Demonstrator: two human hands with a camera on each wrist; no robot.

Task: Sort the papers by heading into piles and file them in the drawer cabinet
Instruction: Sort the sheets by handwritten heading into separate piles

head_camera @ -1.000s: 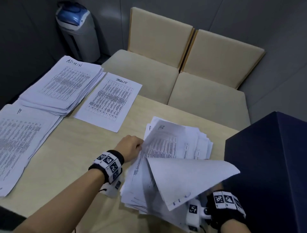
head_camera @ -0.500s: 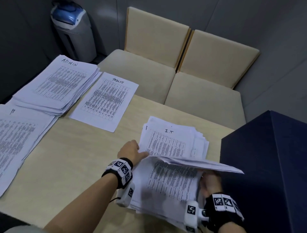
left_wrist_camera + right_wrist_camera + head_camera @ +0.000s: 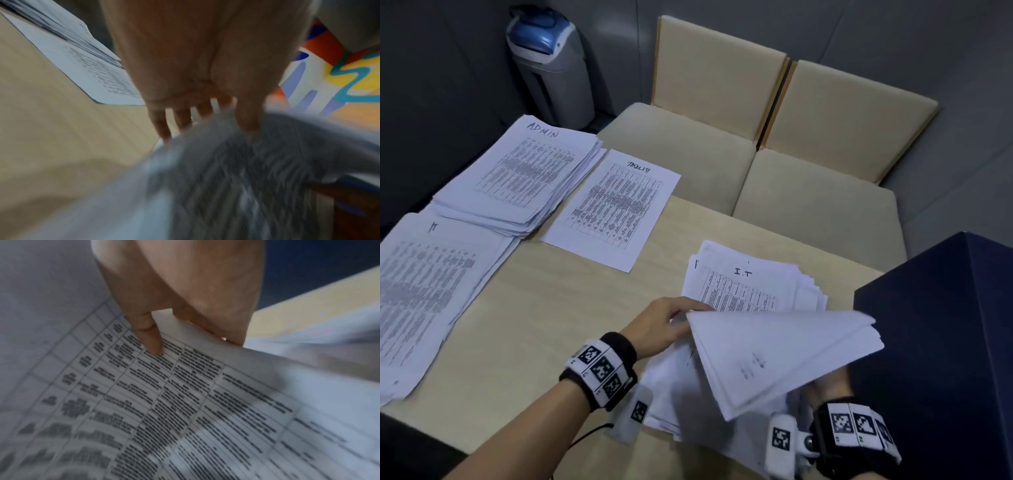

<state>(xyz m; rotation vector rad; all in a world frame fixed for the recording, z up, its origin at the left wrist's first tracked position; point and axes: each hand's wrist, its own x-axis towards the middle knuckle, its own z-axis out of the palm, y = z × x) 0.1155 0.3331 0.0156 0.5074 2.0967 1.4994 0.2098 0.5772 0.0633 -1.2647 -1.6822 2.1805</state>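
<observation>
An unsorted stack of papers (image 3: 804, 291) lies at the table's right, with a sheet headed "I.T" (image 3: 746, 286) showing on top. A sheaf of lifted sheets (image 3: 774, 356) is tipped up over it, blank backs towards me. My left hand (image 3: 671, 323) pinches the sheaf's left corner; the left wrist view shows blurred paper (image 3: 226, 178) between thumb and fingers (image 3: 162, 128). My right hand (image 3: 825, 387) is mostly hidden under the sheaf and holds its near edge, its thumb (image 3: 150, 340) on the printed side (image 3: 185, 402). The dark blue cabinet (image 3: 945, 342) stands at the right.
An "ADMIN" pile (image 3: 524, 171) lies at the far left, a single "TASKLIST" sheet (image 3: 616, 209) beside it, and an "IT" pile (image 3: 424, 281) at the near left. Bare tabletop (image 3: 544, 325) lies between them and my hands. Two beige chairs (image 3: 722, 113) and a bin (image 3: 548, 61) stand beyond the table.
The sheaf, lying nearly flat half a second ago, has tipped up again and shows its blank backs. My left hand has moved from the stack's edge onto the sheaf's corner.
</observation>
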